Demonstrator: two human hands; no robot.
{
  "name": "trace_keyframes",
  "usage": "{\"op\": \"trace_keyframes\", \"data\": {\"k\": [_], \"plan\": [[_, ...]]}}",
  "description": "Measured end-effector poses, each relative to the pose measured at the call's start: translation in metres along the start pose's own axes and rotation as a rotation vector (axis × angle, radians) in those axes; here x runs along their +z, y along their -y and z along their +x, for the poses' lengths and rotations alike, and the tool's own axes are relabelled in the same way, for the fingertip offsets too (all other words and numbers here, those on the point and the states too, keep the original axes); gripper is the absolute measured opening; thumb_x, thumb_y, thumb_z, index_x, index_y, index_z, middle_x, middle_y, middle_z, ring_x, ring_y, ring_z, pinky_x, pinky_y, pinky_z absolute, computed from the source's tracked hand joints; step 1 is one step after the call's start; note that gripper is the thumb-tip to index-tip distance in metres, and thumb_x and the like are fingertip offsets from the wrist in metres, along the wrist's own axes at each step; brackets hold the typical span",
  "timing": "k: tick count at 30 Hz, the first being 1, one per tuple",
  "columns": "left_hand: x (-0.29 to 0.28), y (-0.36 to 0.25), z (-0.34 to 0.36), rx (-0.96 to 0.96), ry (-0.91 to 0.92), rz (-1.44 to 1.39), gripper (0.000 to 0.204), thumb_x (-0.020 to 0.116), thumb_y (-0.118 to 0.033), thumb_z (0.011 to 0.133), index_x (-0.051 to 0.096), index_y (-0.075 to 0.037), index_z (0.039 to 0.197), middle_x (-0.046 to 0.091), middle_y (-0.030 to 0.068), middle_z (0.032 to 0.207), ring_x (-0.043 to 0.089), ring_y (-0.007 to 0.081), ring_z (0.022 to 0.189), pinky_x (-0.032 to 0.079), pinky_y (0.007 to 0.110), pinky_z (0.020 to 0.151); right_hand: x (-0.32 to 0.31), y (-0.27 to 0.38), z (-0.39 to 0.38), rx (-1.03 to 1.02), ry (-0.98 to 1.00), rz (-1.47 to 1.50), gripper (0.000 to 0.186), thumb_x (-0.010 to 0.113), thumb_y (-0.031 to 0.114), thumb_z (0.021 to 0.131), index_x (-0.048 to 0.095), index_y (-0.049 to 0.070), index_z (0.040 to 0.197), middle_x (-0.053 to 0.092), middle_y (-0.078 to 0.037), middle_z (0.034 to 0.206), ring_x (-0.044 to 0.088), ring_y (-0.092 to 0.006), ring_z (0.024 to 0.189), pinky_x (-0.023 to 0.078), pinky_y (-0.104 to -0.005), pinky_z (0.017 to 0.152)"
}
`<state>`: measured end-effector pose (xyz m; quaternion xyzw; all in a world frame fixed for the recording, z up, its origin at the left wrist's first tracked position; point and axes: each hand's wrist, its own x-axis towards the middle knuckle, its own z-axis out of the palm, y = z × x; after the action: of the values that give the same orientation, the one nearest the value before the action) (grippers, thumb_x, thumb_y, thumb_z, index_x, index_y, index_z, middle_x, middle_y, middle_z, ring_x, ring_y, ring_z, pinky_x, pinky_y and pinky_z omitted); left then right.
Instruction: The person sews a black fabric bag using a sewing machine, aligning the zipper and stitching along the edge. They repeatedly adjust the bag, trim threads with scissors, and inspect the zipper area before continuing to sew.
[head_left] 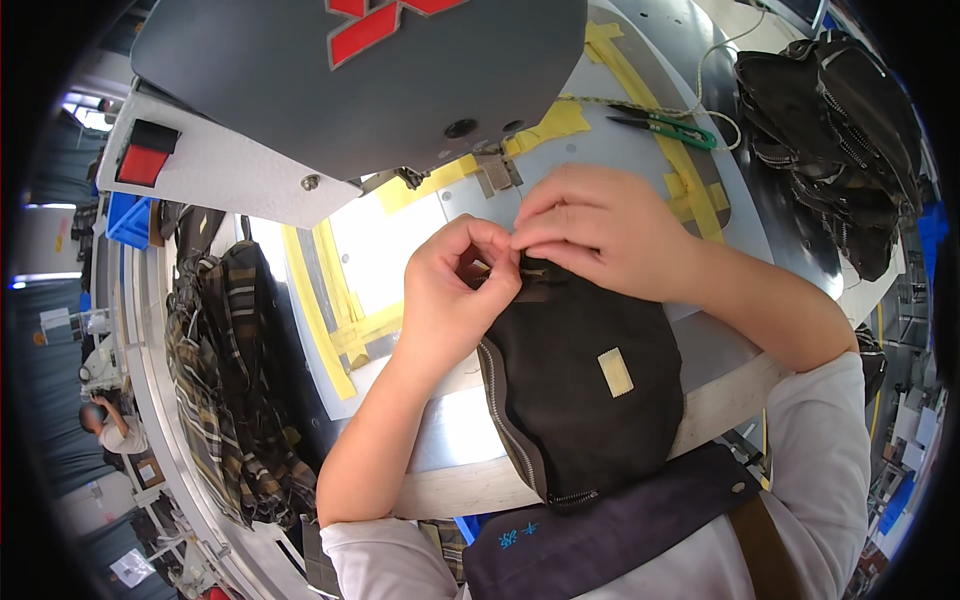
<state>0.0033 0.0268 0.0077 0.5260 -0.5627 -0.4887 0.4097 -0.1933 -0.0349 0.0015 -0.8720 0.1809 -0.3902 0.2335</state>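
Note:
A dark brown fabric piece (590, 400) with a metal zipper (505, 415) along its left edge hangs over the table's near edge toward my lap. A small pale yellow tape patch (615, 372) is on its face. My left hand (455, 290) is closed in a pinch at the top end of the fabric. Right beside it, my right hand (605, 235) pinches the same top edge, its fingertips meeting the left thumb and finger. The exact spot between the fingertips is hidden. Just beyond my hands is a small metal presser part (495, 172) of the sewing machine (370, 100).
Yellow tape (330, 300) frames the light work plate. Green-handled thread snips (675, 128) and a cord lie at the back right. Dark zippered pieces (840, 130) are piled at the right, plaid fabric (240, 370) at the left. Another person (115, 425) sits far left.

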Motion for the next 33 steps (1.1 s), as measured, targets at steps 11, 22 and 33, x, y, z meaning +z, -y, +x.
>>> {"op": "trace_keyframes", "data": {"k": [11,22,33], "plan": [[0.001,-0.001,-0.001,0.028,-0.093,-0.128,0.005,0.063,0.001,0.085,0.059,-0.002,0.087,0.059,-0.0032,0.079,0.054,0.0018,0.070,0.045,0.018,0.065,-0.002,0.012,-0.001,-0.215,-0.021,-0.284,0.010,0.066,0.011,0.074,0.063,0.009,0.084,0.060,-0.001,0.092,0.057,-0.0227,0.094,0.047,-0.0379,0.087],[-0.003,0.005,0.000,-0.009,-0.043,-0.166,0.008,0.063,-0.003,0.087,0.058,-0.004,0.094,0.058,-0.0028,0.084,0.052,0.0030,0.074,0.043,0.019,0.068,-0.004,0.017,-0.005,-0.183,-0.051,-0.335,0.016,0.072,0.009,0.071,0.065,0.011,0.085,0.060,-0.001,0.087,0.055,-0.0210,0.094,0.043,-0.0429,0.093],[-0.006,0.002,-0.001,0.021,-0.004,0.054,0.012,0.066,-0.003,0.087,0.059,-0.001,0.097,0.062,0.0031,0.094,0.058,0.0107,0.084,0.048,0.026,0.077,-0.010,0.012,-0.005,-0.116,-0.070,-0.376,0.015,0.073,0.010,0.069,0.066,0.011,0.082,0.059,0.001,0.082,0.056,-0.0203,0.093,0.042,-0.0451,0.096]]}}
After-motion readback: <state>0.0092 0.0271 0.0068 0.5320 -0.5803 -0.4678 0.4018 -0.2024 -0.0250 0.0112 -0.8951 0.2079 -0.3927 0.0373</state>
